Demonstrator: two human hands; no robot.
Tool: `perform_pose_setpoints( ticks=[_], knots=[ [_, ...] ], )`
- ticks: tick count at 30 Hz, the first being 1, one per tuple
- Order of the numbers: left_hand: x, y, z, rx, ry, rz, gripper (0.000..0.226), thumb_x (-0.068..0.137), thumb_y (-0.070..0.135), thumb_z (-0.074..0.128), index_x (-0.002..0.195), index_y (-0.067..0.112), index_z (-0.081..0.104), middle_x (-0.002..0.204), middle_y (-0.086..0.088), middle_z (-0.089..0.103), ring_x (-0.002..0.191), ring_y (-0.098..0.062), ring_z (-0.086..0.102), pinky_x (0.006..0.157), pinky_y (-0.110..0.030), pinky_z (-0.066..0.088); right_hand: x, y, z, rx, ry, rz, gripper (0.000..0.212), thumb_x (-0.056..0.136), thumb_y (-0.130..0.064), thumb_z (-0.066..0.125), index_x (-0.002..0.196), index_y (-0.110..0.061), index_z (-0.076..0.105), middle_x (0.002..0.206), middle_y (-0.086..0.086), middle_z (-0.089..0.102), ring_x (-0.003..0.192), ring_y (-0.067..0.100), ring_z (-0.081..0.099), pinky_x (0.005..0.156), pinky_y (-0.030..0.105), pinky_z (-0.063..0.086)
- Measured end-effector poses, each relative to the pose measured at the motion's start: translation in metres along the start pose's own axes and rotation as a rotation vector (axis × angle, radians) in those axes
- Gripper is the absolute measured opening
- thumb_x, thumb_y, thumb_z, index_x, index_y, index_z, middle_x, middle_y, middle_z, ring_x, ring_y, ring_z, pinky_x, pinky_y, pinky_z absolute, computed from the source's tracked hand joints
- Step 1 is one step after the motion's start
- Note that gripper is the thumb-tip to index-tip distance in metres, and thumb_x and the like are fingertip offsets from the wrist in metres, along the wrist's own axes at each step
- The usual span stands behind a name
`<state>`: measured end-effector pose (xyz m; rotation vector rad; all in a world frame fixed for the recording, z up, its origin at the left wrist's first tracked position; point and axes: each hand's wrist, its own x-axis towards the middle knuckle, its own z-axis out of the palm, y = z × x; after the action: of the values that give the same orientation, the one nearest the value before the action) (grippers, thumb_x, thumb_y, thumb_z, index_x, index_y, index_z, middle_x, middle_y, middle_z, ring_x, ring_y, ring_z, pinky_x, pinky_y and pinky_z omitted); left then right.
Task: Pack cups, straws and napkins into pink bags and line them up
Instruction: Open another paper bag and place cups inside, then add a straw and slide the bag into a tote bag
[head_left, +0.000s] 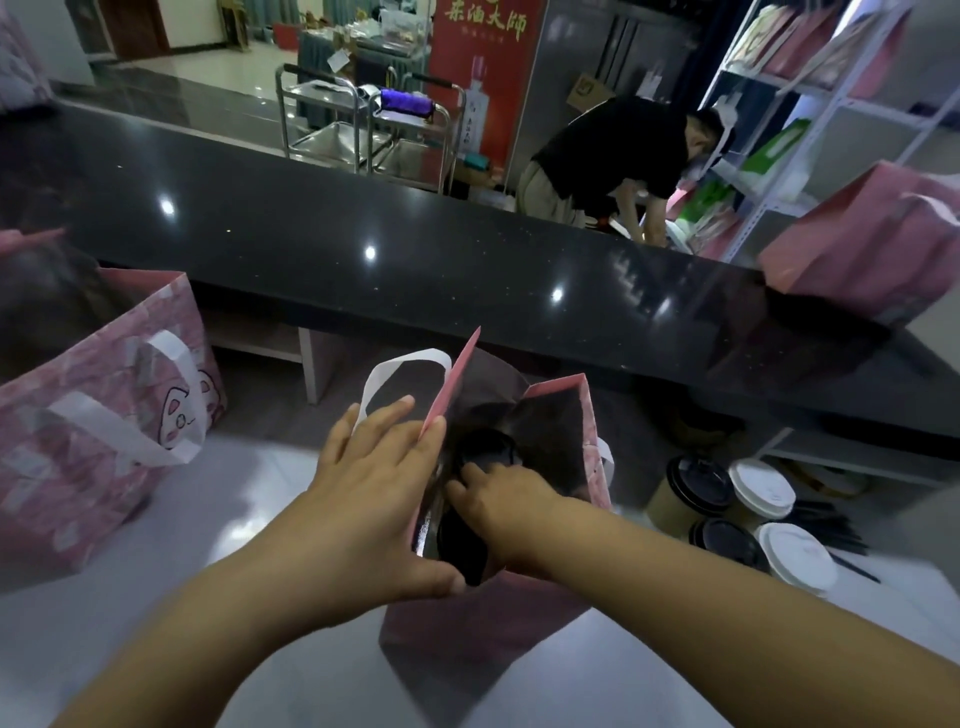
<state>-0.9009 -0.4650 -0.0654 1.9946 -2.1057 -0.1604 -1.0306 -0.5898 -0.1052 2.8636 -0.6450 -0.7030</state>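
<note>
A pink bag (558, 415) with white handles stands open on the white table in front of me. My left hand (374, 483) holds its left wall, fingers spread on the outside and thumb at the near rim. My right hand (498, 499) reaches inside the bag, fingers curled over a black-lidded cup (485, 449); a second dark lid (460, 551) shows below it. To the right of the bag stand several cups, black-lidded (698, 480) and white-lidded (761, 488), with black straws (831, 525) lying beside them.
Another pink bag (98, 415) with a cartoon face stands at the left. A third pink bag (872, 244) sits on the black counter (415, 249) at the right. Behind the counter a person (613, 156) bends toward white shelves (810, 104); metal carts stand further back.
</note>
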Motion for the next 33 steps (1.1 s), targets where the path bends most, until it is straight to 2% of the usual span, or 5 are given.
perform_pose_setpoints(
  ticks=[9, 14, 19, 27, 33],
  knots=[
    [0.022, 0.017, -0.004, -0.028, 0.151, -0.037, 0.094, 0.064, 0.069, 0.061, 0.142, 0.051, 0.012, 0.147, 0.014, 0.027, 0.14, -0.009, -0.007, 0.112, -0.038, -0.01, -0.029, 0.049, -0.013, 0.295, 0.183, 0.045, 0.04, 0.079, -0.036, 0.066, 0.116, -0.024, 0.053, 0.11, 0.0, 0.056, 0.096, 0.024, 0.056, 0.073, 0.037, 0.049],
    [0.036, 0.051, -0.009, 0.139, 0.33, -0.08, 0.074, 0.061, 0.059, 0.062, 0.127, 0.027, 0.055, 0.122, -0.001, 0.06, 0.135, -0.029, 0.028, 0.111, -0.05, 0.002, -0.073, 0.088, -0.011, 0.408, 0.612, 0.015, 0.024, 0.085, -0.032, 0.061, 0.108, -0.028, 0.063, 0.1, -0.007, 0.063, 0.091, 0.013, 0.055, 0.073, 0.03, 0.047],
    [0.078, 0.126, 0.006, 0.152, 0.415, -0.029, 0.048, 0.075, 0.051, 0.061, 0.113, 0.023, 0.065, 0.112, 0.0, 0.065, 0.129, -0.028, 0.04, 0.111, -0.054, 0.015, -0.128, 0.146, 0.027, 0.455, 0.792, 0.031, 0.011, 0.082, -0.02, 0.067, 0.093, -0.019, 0.071, 0.091, -0.003, 0.067, 0.082, 0.016, 0.058, 0.07, 0.03, 0.046],
    [0.169, 0.245, 0.077, 0.055, 0.259, 0.096, 0.042, 0.081, 0.047, 0.058, 0.12, 0.031, 0.06, 0.118, 0.009, 0.061, 0.135, -0.016, 0.031, 0.114, -0.042, 0.004, -0.212, 0.272, 0.142, 0.521, 0.765, 0.315, 0.009, 0.08, -0.011, 0.068, 0.087, -0.016, 0.073, 0.088, -0.002, 0.068, 0.083, 0.019, 0.061, 0.066, 0.024, 0.042],
    [0.206, 0.293, 0.124, 0.043, 0.177, 0.101, 0.038, 0.072, 0.041, 0.069, 0.107, 0.025, 0.068, 0.104, 0.005, 0.068, 0.127, -0.022, 0.045, 0.111, -0.046, 0.016, -0.249, 0.36, 0.255, 0.494, 0.348, 0.691, 0.018, 0.088, -0.018, 0.057, 0.101, -0.021, 0.07, 0.108, 0.0, 0.064, 0.098, 0.021, 0.058, 0.074, 0.029, 0.046]
  ],
)
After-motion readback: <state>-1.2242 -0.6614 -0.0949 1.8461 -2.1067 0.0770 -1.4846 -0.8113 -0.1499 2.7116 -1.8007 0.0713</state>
